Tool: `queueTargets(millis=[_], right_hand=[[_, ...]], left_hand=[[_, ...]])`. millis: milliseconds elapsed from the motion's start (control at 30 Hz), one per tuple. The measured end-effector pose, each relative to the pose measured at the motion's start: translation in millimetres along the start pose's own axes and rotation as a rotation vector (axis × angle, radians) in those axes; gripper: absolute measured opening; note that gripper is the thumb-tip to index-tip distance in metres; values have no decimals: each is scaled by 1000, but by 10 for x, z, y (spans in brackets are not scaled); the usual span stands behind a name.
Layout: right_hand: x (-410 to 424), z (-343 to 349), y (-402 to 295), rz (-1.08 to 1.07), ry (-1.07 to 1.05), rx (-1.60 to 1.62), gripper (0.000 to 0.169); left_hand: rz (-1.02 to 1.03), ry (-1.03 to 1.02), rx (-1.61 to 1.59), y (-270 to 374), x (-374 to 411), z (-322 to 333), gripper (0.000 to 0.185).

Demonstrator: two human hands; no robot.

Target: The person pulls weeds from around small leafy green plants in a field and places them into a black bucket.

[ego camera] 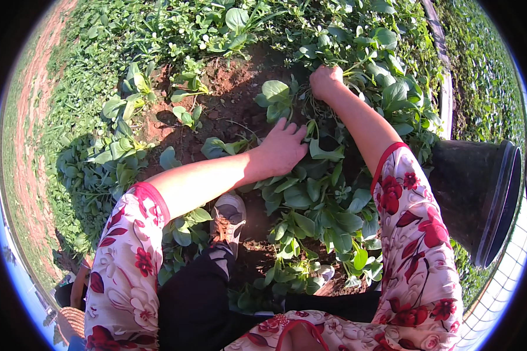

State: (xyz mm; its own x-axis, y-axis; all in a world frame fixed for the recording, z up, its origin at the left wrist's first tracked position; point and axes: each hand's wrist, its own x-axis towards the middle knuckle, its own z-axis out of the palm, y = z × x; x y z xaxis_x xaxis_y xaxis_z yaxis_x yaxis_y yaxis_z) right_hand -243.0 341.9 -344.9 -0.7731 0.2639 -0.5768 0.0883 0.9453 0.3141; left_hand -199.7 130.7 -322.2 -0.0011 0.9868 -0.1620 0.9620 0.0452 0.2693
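Note:
My right hand (pixel 327 82) is closed around the thin stems of a bunch of small plants, whose roots hang below the fist. Just below and to its left, my left hand (pixel 283 147) reaches palm down over the bed with its fingers apart, close to a leafy green plant (pixel 276 93); whether its fingertips touch a leaf I cannot tell. Broad-leaved greens (pixel 298 195) lie or grow thickly beneath both forearms. Bare reddish soil (pixel 219 109) shows to the left of the hands.
A large black plastic bucket (pixel 470 197) lies tilted at the right, beside my right sleeve. A pale strip (pixel 444 87) borders the bed. My shoe (pixel 228 219) rests among the greens. Part of a co-worker with a straw hat (pixel 71 322) is at lower left.

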Motion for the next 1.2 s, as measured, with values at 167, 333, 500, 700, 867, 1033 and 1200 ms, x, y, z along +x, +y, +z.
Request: queueTargets(millis=[167, 333, 500, 700, 867, 1033, 1200], right_hand=[[18, 65, 8, 115, 74, -17, 30], [-6, 92, 103, 19, 15, 32, 25], [-190, 124, 76, 43, 98, 80, 24], [-702, 77, 11, -23, -5, -2, 24], [-734, 107, 24, -59, 129, 39, 21], [-359, 196, -30, -69, 372, 97, 25], [-211, 282, -10, -4, 256, 179, 25]], left_hand=[[17, 121, 65, -5, -11, 56, 25], [22, 89, 76, -7, 11, 66, 26], [7, 82, 65, -42, -15, 68, 28], [-37, 61, 15, -82, -23, 23, 31], [-38, 204, 90, -162, 125, -37, 30], [-238, -3, 240, -447, 233, -98, 32], [-215, -43, 218, -523, 142, 148, 34]])
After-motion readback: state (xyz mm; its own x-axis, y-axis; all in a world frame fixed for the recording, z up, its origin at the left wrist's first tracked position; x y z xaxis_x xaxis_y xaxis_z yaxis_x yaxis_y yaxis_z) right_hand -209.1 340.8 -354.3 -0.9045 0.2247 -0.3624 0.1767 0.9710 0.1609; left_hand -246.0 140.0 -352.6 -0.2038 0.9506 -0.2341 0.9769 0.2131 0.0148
